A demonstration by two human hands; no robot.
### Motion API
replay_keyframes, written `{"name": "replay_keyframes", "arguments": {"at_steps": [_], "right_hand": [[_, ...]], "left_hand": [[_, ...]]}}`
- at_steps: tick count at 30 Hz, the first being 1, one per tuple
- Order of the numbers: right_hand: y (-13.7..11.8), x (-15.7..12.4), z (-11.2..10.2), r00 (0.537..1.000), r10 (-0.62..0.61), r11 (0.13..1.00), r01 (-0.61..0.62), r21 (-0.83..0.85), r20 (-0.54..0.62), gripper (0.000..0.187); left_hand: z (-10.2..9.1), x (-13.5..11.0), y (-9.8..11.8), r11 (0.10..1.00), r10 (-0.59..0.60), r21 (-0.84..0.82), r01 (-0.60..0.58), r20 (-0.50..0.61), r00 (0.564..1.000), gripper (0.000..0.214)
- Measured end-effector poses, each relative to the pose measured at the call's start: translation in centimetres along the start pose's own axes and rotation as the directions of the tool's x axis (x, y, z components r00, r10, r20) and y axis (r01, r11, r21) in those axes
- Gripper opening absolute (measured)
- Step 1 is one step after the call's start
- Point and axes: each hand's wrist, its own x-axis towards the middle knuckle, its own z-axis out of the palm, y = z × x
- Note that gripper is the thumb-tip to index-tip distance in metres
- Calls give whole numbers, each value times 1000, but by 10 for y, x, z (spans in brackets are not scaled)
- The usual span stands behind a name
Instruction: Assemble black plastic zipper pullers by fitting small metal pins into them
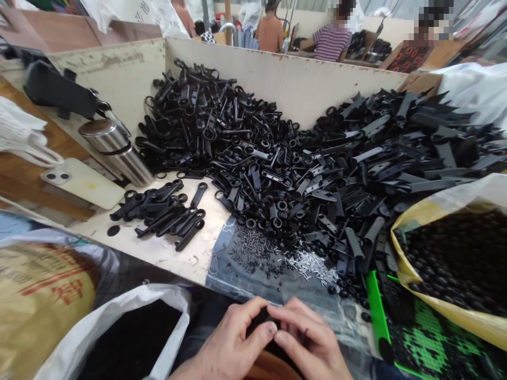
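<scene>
My left hand (227, 343) and my right hand (311, 343) meet at the bottom middle, fingers pinched together on a small black plastic part (263, 318) mostly hidden between them. Just beyond my hands, on a piece of blue cloth (225, 264), lie several small metal pins (312, 262) and dark screws (249, 250). A big heap of black plastic parts (277, 158) fills the bench behind. A small sorted group of the same black parts (166, 211) lies apart to the left.
A steel flask (116, 150) and a white phone (81, 182) lie at the left. A yellow bag of small black rings (459, 258) stands at the right, a green tray edge (374, 306) beside it. White open sack (130, 338) at bottom left. People sit beyond the board wall (317, 89).
</scene>
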Motion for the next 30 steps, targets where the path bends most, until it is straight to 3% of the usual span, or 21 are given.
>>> {"name": "replay_keyframes", "arguments": {"at_steps": [4, 10, 15, 21, 25, 30], "right_hand": [[3, -4, 14, 992, 4, 1000, -6, -16, -123, 25], [3, -4, 17, 985, -103, 987, 84, -133, -138, 26], [1, -6, 15, 974, -173, 968, 141, -209, -147, 25], [0, -10, 14, 969, -235, 931, 201, -304, -80, 35], [6, -18, 18, 952, -275, 911, 213, -353, -136, 30], [2, -26, 22, 964, -199, 935, 133, -327, -177, 36]], "left_hand": [[0, -2, -4, 1000, -11, -23, 11, 36, 999, 40], [2, -5, -15, 996, -81, -32, 83, 63, 995, 48], [8, -7, -23, 996, -21, -84, 28, 75, 997, 51], [7, -9, -13, 999, 22, -43, -18, 97, 995, 36], [5, -10, -6, 1000, -4, -1, 5, 123, 992, 35], [5, -11, -4, 999, -8, -38, 13, 145, 989, 38]]}}
